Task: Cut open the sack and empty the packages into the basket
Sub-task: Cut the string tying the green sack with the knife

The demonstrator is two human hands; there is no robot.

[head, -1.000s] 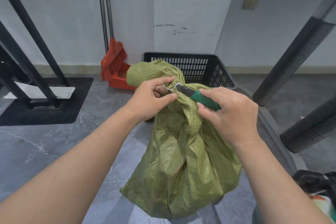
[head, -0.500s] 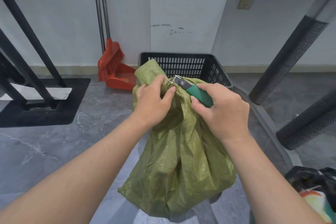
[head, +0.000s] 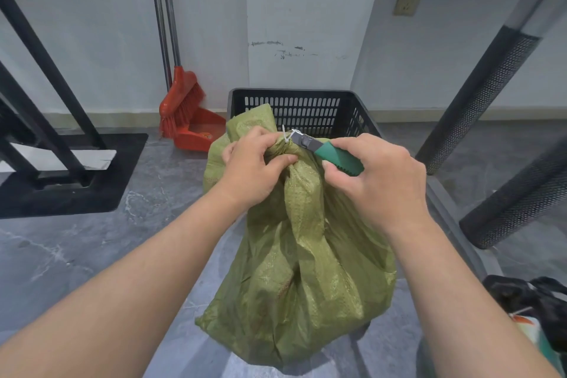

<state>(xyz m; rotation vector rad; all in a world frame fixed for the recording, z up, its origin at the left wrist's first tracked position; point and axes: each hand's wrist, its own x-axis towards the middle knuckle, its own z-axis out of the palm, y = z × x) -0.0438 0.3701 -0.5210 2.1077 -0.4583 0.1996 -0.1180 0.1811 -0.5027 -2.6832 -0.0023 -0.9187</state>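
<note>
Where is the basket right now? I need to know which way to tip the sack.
The black basket stands on the floor straight ahead, directly behind the green sack, with the red dustpan at its left.

No text, label, brand or number can be read anywhere in the view. The red dustpan (head: 201, 135) carries a small round sticker, too small and blurred to make out. The dark scuffs on the wall (head: 283, 50) are marks, not writing.
</note>
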